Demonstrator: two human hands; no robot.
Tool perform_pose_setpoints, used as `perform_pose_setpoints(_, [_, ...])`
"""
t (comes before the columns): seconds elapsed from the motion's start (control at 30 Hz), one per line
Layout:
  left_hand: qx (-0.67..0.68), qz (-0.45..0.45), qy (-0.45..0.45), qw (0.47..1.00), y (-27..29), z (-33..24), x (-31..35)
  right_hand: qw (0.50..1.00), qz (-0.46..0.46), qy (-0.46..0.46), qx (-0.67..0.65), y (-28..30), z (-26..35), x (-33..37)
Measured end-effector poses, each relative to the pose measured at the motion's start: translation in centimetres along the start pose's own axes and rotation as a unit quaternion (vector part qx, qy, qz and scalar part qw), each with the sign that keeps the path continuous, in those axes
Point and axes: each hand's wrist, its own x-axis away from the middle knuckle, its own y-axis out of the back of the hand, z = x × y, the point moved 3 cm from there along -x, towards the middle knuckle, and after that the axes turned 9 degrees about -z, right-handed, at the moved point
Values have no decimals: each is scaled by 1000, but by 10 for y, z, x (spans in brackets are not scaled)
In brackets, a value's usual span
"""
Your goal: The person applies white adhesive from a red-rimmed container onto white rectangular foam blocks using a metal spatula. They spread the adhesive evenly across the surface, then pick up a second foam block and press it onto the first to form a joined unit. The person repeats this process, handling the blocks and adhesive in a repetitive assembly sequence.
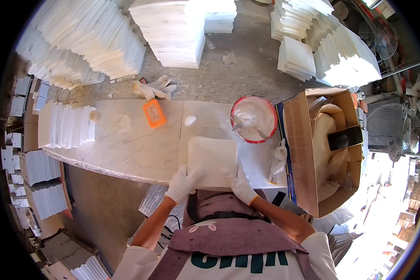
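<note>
A square white tile (213, 156) lies at the near edge of the pale marble worktop (140, 154), in front of my body. My left hand (184, 184), in a white knit glove, grips its near left corner. At the opposite side my right hand (242, 185), gloved the same way, grips the near right corner. The fingertips are partly lost against the white tile. Beyond it sit a small white lump (190, 121) and a red-rimmed bucket (276, 120) of white paste, with what look like tool handles in it.
An orange box (154, 113) and loose gloves (157, 87) lie toward the far edge. Upright tiles (66, 125) stand at the worktop's left end. On the right is an open cardboard box (299, 154), beside a crumpled white cloth (278, 158). Tall tile stacks (172, 35) stand on the floor beyond.
</note>
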Motion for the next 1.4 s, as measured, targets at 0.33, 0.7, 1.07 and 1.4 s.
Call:
perform_pose_setpoints(0.33, [-46,-55,-126,989,-11,33,-35,969,138,-27,205,31,29,-17])
perform_pose_setpoints(0.7, [-364,-150,-233,889,6,-39,-11,939,176,110,273,98,105,-15])
perform_pose_setpoints(1.07, [-309,-22,-605,734,-42,-196,20,901,-13,350,257,285,193,-72])
perform_pose_setpoints(1.4, [-229,119,-619,742,-143,-334,-86,947,163,124,-247,400,109,-344])
